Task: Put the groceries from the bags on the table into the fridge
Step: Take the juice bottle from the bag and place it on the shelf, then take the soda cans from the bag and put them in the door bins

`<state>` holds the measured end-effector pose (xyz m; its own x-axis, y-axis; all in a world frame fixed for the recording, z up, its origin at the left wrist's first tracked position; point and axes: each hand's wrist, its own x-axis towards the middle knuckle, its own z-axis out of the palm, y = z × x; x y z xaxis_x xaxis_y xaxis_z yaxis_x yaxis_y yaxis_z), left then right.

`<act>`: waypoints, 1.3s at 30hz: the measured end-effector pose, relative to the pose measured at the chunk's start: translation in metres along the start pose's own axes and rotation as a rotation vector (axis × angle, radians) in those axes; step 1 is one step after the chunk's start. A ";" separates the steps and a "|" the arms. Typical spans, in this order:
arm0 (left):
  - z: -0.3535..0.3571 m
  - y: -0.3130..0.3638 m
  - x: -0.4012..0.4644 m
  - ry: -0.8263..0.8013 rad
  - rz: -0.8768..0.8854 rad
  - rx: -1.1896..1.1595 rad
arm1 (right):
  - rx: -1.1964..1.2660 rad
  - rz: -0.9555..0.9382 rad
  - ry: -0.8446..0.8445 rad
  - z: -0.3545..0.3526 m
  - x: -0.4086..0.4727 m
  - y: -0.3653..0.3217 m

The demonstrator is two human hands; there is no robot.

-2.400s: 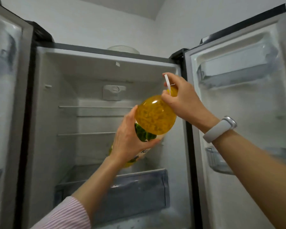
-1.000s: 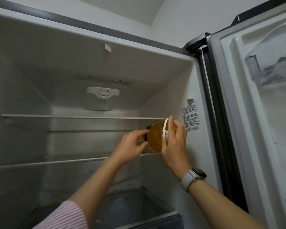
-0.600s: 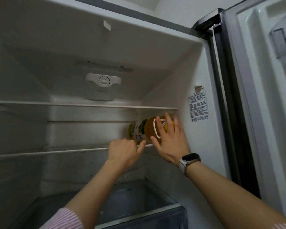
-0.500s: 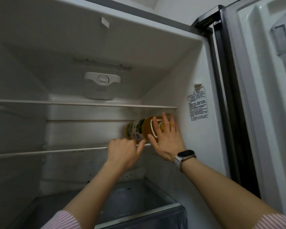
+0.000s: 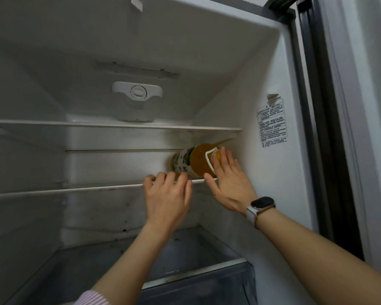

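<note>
Pushed deeper: bottle (image 5: 194,161) under right hand (image 5: 229,183).

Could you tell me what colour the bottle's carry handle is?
White; the handle shows in the head view.

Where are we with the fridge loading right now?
Done: the oil bottle lies on its side on the middle shelf, by the right wall. In hand: the right hand lies open against its cap end, and the left hand rests on the shelf edge. Left: bags and table are out of view, so remaining groceries cannot be judged.
</note>
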<state>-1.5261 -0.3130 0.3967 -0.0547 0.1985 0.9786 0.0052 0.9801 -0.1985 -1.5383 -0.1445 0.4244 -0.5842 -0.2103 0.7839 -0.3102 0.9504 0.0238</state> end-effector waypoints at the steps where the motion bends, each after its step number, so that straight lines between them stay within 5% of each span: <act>1: -0.001 0.001 0.001 -0.011 -0.003 -0.003 | 0.011 -0.005 -0.029 -0.002 0.003 0.001; 9: -0.011 -0.001 0.004 -0.190 -0.015 -0.053 | 0.083 0.015 -0.166 -0.008 0.011 -0.003; 16: -0.069 -0.004 -0.013 -0.114 -0.240 -0.154 | 0.563 0.033 0.248 -0.021 -0.057 -0.043; 20: -0.114 0.001 -0.071 -0.179 -0.331 -0.198 | 0.702 0.035 0.292 -0.012 -0.126 -0.072; 34: -0.378 0.002 -0.351 -0.812 -0.506 -0.144 | 1.001 -0.028 -0.388 0.001 -0.442 -0.189; 39: -0.524 -0.028 -0.427 -1.006 -0.775 0.102 | 0.935 -0.235 -0.785 -0.019 -0.545 -0.280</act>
<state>-0.9792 -0.4220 0.0129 -0.7393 -0.5587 0.3760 -0.4408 0.8235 0.3571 -1.1190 -0.2921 0.0022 -0.6331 -0.7392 0.2297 -0.6946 0.4116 -0.5900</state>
